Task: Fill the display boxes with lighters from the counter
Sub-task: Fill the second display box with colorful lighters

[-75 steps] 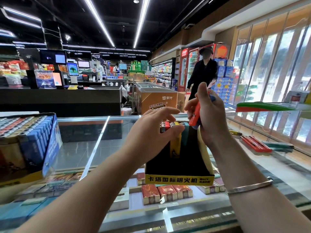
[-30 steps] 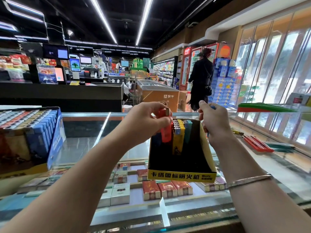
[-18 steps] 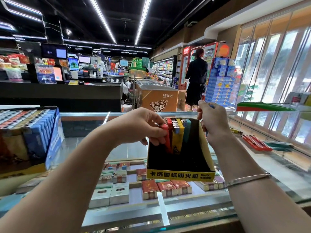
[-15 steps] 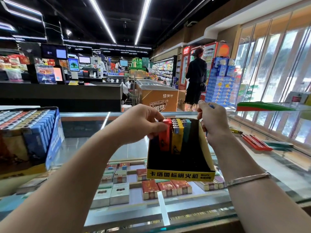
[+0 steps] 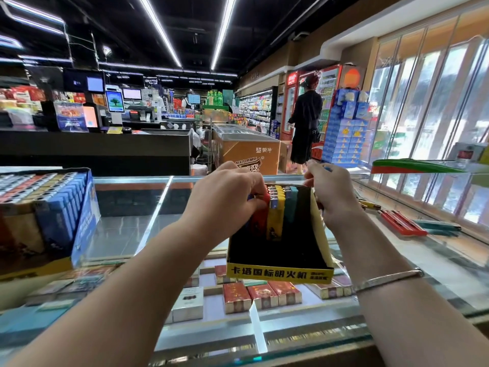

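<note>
Spanning the whole foreground: a glass counter [image 5: 127, 229], with cigarette packs [image 5: 262, 295] lying under the glass.
Far left on the counter: a blue box [image 5: 79, 221] packed full of lighters in blue, gold and red rows, well apart from the hands.
Centre of the counter: a black display box [image 5: 277, 274] with a yellow front strip, mostly bare inside; its only lighters stand upright in a short row against the back wall.
Row in the box: a red lighter [image 5: 260, 221], a yellow lighter [image 5: 274, 221] and a teal lighter [image 5: 291, 210], side by side and touching.
Left hand [image 5: 230, 197]: fingers curled down over the red lighter at the left end of the row, gripping its top.
Right hand [image 5: 330, 192]: closed in a narrow pinch round a small blue thing [image 5: 327, 169] at the box's back right corner; too little of it shows to tell what it is. A silver bracelet [image 5: 389, 279] sits on this wrist.
Right side of the counter: loose lighters [image 5: 402, 223], red and teal, lying flat, well apart from the box.
Background: a person in black [image 5: 304, 128] standing in the aisle by drink fridges.
</note>
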`<state>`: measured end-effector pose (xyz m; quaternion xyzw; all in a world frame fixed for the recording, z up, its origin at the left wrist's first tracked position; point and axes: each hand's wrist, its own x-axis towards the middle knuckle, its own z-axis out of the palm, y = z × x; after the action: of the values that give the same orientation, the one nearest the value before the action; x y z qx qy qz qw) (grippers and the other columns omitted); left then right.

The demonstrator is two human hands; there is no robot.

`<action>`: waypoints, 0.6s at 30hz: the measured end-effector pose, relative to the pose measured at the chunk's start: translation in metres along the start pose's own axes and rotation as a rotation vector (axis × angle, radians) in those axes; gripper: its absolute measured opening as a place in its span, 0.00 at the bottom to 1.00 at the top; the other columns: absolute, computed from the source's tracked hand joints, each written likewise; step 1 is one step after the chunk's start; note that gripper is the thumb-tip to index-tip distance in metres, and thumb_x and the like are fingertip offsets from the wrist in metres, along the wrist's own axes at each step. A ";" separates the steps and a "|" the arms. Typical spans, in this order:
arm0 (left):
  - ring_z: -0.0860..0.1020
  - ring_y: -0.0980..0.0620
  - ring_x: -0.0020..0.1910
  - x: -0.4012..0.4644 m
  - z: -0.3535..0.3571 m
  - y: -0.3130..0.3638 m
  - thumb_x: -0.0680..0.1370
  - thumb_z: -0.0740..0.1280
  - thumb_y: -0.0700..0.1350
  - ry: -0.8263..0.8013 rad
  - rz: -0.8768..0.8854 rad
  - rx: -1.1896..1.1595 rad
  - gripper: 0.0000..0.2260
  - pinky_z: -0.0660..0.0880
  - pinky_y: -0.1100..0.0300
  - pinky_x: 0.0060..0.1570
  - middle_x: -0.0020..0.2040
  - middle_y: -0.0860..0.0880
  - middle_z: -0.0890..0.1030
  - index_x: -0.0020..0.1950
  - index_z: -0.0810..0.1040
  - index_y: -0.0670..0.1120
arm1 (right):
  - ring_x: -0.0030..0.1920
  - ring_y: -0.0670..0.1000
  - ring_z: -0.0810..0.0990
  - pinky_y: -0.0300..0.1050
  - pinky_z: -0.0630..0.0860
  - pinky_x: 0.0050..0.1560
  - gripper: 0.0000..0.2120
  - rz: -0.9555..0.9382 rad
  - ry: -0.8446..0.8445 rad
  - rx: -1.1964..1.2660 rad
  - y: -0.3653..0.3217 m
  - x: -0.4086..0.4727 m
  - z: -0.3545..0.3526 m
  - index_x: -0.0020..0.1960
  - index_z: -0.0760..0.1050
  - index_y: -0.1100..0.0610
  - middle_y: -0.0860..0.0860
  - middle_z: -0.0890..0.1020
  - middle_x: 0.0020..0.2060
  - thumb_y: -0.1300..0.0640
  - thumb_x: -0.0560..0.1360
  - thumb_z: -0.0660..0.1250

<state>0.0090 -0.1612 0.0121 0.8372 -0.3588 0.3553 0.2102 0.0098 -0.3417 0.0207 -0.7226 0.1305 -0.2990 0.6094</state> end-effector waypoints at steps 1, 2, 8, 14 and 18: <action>0.70 0.57 0.46 0.000 0.000 0.000 0.71 0.72 0.50 -0.006 0.006 0.016 0.06 0.73 0.57 0.38 0.45 0.56 0.82 0.46 0.82 0.53 | 0.31 0.46 0.71 0.38 0.65 0.29 0.12 -0.001 -0.002 -0.001 0.000 0.000 0.000 0.41 0.74 0.57 0.51 0.74 0.32 0.52 0.79 0.60; 0.70 0.56 0.47 -0.001 0.001 0.000 0.71 0.72 0.50 -0.016 0.005 0.024 0.06 0.74 0.56 0.39 0.46 0.56 0.81 0.46 0.82 0.52 | 0.31 0.46 0.71 0.38 0.65 0.29 0.12 -0.001 -0.003 -0.002 0.000 -0.001 0.000 0.41 0.74 0.58 0.51 0.74 0.32 0.52 0.79 0.60; 0.72 0.55 0.52 0.005 -0.001 -0.007 0.73 0.71 0.48 -0.144 -0.121 -0.074 0.05 0.74 0.55 0.45 0.51 0.58 0.79 0.48 0.82 0.55 | 0.31 0.45 0.71 0.38 0.64 0.28 0.12 -0.004 -0.007 -0.008 0.000 -0.002 0.000 0.45 0.74 0.59 0.50 0.74 0.32 0.51 0.79 0.59; 0.78 0.54 0.49 0.002 -0.002 -0.008 0.73 0.70 0.49 -0.174 -0.229 -0.308 0.04 0.78 0.50 0.49 0.50 0.56 0.81 0.47 0.82 0.55 | 0.23 0.46 0.69 0.37 0.65 0.24 0.20 -0.124 0.161 0.306 -0.002 0.001 -0.007 0.34 0.70 0.56 0.50 0.74 0.26 0.48 0.80 0.56; 0.77 0.57 0.49 0.002 -0.001 -0.004 0.74 0.69 0.51 -0.038 -0.208 -0.325 0.04 0.75 0.61 0.46 0.46 0.61 0.78 0.47 0.80 0.55 | 0.25 0.46 0.74 0.39 0.68 0.31 0.29 -0.151 0.059 0.562 -0.009 0.003 -0.009 0.23 0.71 0.53 0.47 0.75 0.21 0.42 0.79 0.53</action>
<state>0.0121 -0.1589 0.0136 0.8312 -0.3268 0.2533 0.3715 0.0050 -0.3484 0.0310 -0.5241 0.0062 -0.3889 0.7576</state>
